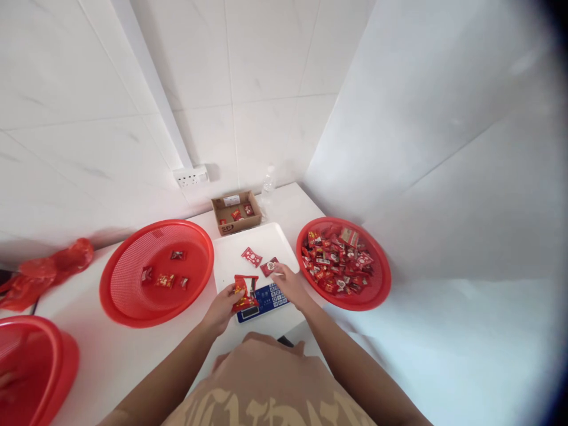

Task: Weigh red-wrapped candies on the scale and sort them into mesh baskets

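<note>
My left hand (224, 307) is closed on red and yellow packets (245, 293) above the front left of a white scale (228, 257), partly covering its blue keypad. The fingers of my right hand (286, 281) pinch a dark red packet (268, 267) over the scale's right side. A pink-red packet with white dots (251, 257) lies on the white scale plate, just left of the dark red one. Part of the keypad (265, 300) shows between my hands.
On the right stands a red basket (385, 284) heaped with small packets. Another red basket (118, 307) on the left holds several packets. A cardboard box (242, 226) with packets and a clear bottle (268, 179) stand behind the scale. A third red basket (66, 367) is at the lower left.
</note>
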{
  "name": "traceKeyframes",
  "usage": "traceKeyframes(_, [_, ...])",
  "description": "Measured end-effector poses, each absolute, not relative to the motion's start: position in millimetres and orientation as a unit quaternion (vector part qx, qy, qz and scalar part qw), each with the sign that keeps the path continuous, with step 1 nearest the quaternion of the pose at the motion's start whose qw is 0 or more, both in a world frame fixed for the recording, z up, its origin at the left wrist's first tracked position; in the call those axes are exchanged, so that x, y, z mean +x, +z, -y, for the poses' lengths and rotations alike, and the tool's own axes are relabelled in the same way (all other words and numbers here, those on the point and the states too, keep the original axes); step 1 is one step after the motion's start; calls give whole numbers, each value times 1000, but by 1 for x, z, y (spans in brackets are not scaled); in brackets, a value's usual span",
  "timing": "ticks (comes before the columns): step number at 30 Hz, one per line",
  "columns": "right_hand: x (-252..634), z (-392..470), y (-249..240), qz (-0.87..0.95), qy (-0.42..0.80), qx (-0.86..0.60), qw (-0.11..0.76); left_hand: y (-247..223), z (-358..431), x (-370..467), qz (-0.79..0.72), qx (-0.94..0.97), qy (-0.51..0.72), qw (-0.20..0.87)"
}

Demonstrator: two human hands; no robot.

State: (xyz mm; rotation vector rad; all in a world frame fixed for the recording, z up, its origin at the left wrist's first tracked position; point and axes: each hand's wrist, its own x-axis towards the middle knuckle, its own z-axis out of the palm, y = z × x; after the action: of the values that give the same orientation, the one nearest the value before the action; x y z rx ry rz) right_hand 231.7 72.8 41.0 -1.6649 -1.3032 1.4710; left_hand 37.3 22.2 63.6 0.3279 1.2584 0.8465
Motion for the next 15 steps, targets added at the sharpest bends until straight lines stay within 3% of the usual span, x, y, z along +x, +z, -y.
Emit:
traceKeyframes(3, [222, -53, 40, 488, 640, -534, 258, 63, -18, 44, -531, 178, 349, 752])
traceKeyframes(6, [219, -44, 40, 509, 653, -502, 250, 64, -15, 53, -514, 181, 320, 775])
traceKeyframes(9, [242, -54, 36, 519, 602, -540, 276, 66, -16, 57, -511, 169, 321, 780])
traceKeyframes(12, [296, -77, 26, 506, 461, -663, 302, 70, -23, 52, -546, 140, 339, 753])
traceKeyframes(13, [317, -83, 21, 507, 401, -713, 273, 71, -25, 49, -562, 130, 344, 741])
traceKeyframes(15, [356, -93, 10, 506, 331, -786, 129, 72, -30, 41, -585, 116, 353, 721])
